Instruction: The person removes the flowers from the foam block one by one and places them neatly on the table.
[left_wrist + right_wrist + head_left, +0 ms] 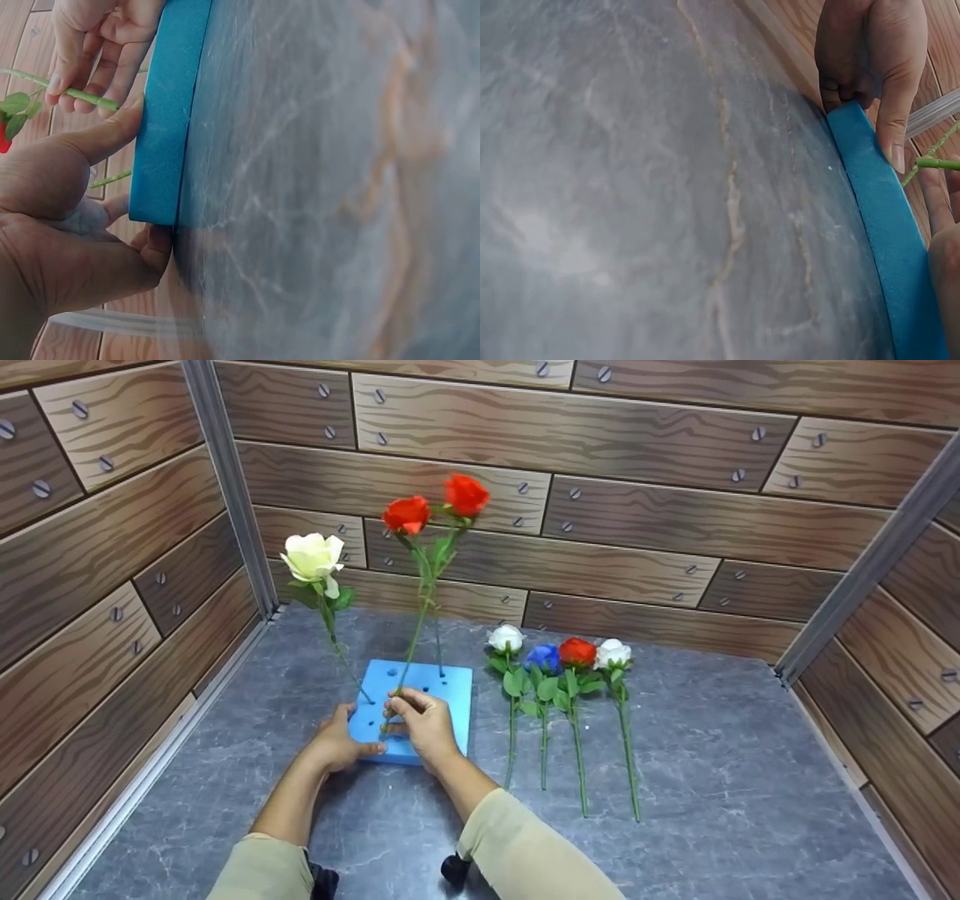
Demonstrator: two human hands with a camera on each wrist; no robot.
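Head view: we see the right hand pinching a red-rose stem low, likely for control, the left hand gripping the blue block, presumably steadying it.

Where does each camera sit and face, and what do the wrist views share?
Head: on the head, facing forward and down at the flat blue block; left hand, right hand and beige sleeves show.
Left wrist: on that wrist, facing the block's side; both hands show.
Right wrist: on that wrist, facing grey marbled tabletop and block; both hands partly show.
Shared: block, tabletop, green flower stems, both hands.
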